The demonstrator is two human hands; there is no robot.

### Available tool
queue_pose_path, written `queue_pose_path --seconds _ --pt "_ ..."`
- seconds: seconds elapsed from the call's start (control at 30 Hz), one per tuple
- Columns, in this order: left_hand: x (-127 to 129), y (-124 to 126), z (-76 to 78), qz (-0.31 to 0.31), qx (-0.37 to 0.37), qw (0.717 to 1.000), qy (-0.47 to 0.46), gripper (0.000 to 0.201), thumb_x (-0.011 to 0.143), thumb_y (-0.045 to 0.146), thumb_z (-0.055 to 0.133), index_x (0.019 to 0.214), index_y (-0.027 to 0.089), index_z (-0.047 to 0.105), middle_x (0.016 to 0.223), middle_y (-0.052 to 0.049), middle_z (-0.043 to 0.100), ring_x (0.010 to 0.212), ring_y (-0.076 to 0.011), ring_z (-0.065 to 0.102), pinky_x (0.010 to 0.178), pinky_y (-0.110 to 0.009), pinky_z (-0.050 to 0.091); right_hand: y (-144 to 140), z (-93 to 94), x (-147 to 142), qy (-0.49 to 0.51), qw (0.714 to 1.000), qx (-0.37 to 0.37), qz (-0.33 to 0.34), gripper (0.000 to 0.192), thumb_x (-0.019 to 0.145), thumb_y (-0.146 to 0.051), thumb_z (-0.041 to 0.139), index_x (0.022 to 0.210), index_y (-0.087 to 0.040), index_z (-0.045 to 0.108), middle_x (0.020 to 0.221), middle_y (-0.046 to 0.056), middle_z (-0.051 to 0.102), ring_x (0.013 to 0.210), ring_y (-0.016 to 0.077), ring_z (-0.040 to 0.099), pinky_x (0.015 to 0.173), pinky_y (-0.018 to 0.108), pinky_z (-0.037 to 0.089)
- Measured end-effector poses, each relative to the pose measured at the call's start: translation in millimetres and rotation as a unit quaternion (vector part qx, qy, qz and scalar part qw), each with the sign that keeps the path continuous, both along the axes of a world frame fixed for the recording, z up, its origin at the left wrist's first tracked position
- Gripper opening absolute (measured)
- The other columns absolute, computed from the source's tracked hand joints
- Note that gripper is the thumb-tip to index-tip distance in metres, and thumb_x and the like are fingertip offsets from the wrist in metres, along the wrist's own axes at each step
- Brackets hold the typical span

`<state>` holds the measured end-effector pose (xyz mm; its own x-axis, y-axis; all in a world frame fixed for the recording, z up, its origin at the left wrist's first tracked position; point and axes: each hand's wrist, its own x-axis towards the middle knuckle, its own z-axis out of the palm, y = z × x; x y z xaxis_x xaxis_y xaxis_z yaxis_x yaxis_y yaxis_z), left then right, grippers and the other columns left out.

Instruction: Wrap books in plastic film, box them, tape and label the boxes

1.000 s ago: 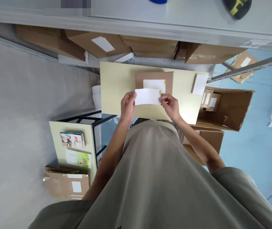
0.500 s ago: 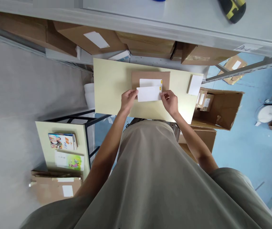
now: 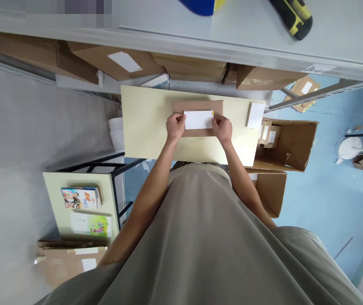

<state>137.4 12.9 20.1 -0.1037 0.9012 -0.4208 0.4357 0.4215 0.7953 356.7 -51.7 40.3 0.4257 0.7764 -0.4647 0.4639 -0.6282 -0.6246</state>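
A flat brown cardboard box (image 3: 197, 133) lies on the pale yellow tabletop (image 3: 146, 127). Over its middle is a white label (image 3: 198, 120), a blank rectangle with a small yellow mark at its upper right corner. My left hand (image 3: 175, 125) pinches the label's left end, fingers closed. The right end is pinched by my right hand (image 3: 222, 128), whose fingers are curled in. Whether the label touches the box or sits just above it, I cannot tell. A second white label, seen half a second ago on the box, is hidden under this one.
A white stack (image 3: 255, 115) lies at the tabletop's right end. Beyond the table runs a grey shelf (image 3: 226, 46) with cartons beneath and a black-yellow tool handle (image 3: 297, 21) on top. An open carton (image 3: 299, 146) stands right; a side table (image 3: 70, 224) with books is at left.
Both hands have moved the held label away from me over the box, so it now covers the other label. My left fingers have curled in more. The camera view has shifted slightly.
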Motion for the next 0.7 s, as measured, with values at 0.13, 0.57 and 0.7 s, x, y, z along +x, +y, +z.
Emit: queue_pose_path --seconds 0.13,0.57,0.7 --pt "2 3 -0.4 -0.001 -0.003 1.000 0.020 0.016 0.098 0.025 0.076 0.082 0.023 0.075 0.084 -0.004 0.077 0.087 -0.0252 0.070 0.089 -0.037 0.054 6 -1.8 -1 -0.020 1.000 -0.016 -0.006 0.014 0.102 -0.032 0.068 0.100 -0.023 0.078 0.105 0.014 0.085 0.113 0.0390 0.080 0.108 0.061 0.064" --pt "10 6 12.3 -0.033 -0.036 0.993 0.110 0.016 0.105 0.027 0.071 0.095 0.020 0.081 0.105 -0.009 0.085 0.102 -0.0258 0.077 0.097 -0.035 0.054 13 10.4 -12 -0.068 0.996 -0.056 0.013 0.020 0.106 -0.030 0.062 0.097 -0.021 0.078 0.103 0.018 0.084 0.111 0.0383 0.079 0.101 0.055 0.065" --pt "11 6 14.4 -0.055 -0.045 0.988 0.139 0.020 0.109 0.030 0.066 0.102 0.020 0.083 0.111 -0.010 0.087 0.105 -0.0256 0.079 0.099 -0.035 0.056 15 14.5 -14 -0.082 0.994 -0.073 0.018 0.017 0.106 -0.029 0.064 0.099 -0.021 0.077 0.107 0.017 0.083 0.111 0.0372 0.078 0.100 0.053 0.065"
